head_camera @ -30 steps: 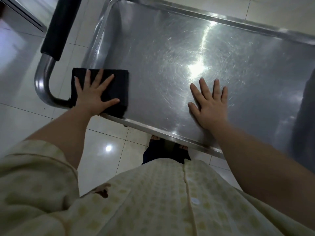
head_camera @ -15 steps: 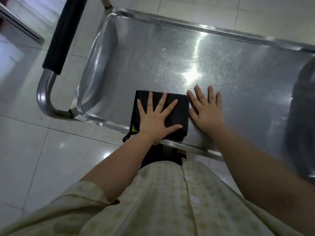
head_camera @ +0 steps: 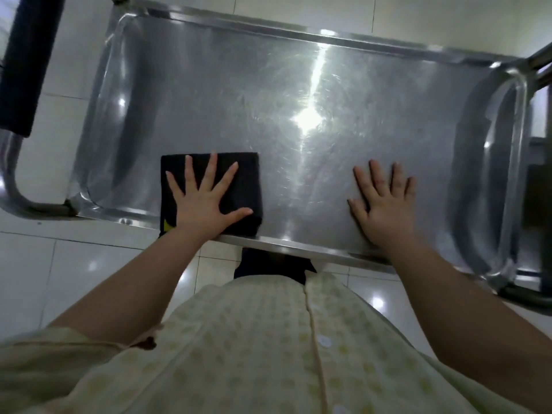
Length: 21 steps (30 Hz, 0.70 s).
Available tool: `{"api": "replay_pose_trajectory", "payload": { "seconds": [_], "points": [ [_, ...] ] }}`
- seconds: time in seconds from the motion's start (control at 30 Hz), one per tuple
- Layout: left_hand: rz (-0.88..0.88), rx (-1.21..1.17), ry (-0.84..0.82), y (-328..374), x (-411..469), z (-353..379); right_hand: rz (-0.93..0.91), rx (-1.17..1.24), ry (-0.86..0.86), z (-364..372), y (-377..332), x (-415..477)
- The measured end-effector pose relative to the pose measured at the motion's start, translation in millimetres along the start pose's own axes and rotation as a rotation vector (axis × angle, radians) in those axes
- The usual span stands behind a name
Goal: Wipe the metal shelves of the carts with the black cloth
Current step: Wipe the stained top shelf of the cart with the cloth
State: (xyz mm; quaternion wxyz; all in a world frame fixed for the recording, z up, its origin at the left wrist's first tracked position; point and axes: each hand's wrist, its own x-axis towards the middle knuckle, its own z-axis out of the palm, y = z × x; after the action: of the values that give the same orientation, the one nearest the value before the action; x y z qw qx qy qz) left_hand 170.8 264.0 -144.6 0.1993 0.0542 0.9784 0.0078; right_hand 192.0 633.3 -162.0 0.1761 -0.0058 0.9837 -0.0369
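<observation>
The folded black cloth lies on the cart's metal shelf, left of the middle and against the near rim. My left hand presses flat on the cloth with the fingers spread. My right hand rests flat on bare metal farther right, near the front rim, well apart from the cloth and holding nothing.
The shelf has a raised rim all round. A tubular push bar with a black grip sticks out at the left end. Cart posts stand at the right end. White glossy floor tiles surround the cart.
My left hand has slid the cloth from the shelf's left corner rightward along the near rim. My right hand has since shifted right, opening a gap from the cloth.
</observation>
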Motion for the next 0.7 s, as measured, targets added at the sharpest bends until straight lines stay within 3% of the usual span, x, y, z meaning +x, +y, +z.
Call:
{"api": "replay_pose_trajectory", "payload": {
  "seconds": [0.23, 0.33, 0.4, 0.47, 0.53, 0.63, 0.7],
  "points": [
    [0.29, 0.073, -0.077, 160.2, -3.5, 2.7, -0.013, 0.049, 0.009, -4.6, 9.6, 1.8],
    [0.328, -0.025, -0.056, 161.0, -4.0, -2.3, 0.07, 0.368, 0.098, -17.9, 13.1, 1.5],
    [0.263, -0.199, 0.037, 136.2, -4.7, -8.4, 0.147, 0.527, 0.169, -28.3, -1.1, 3.0],
    [0.099, -0.299, 0.103, 99.2, 1.6, -15.6, 0.097, 0.429, 0.16, -34.8, -39.0, 6.5],
    [-0.024, -0.277, 0.045, 65.2, 13.8, -20.9, -0.069, 0.192, 0.037, -31.0, -92.0, 6.2],
    [0.017, -0.134, -0.002, 43.2, 28.3, -17.9, -0.193, 0.005, -0.054, -14.1, -138.4, 0.3],
    [0.056, -0.096, 0.007, 40.8, 32.0, -12.5, -0.233, -0.031, -0.048, -11.4, -119.8, 0.3]
  ]
}}
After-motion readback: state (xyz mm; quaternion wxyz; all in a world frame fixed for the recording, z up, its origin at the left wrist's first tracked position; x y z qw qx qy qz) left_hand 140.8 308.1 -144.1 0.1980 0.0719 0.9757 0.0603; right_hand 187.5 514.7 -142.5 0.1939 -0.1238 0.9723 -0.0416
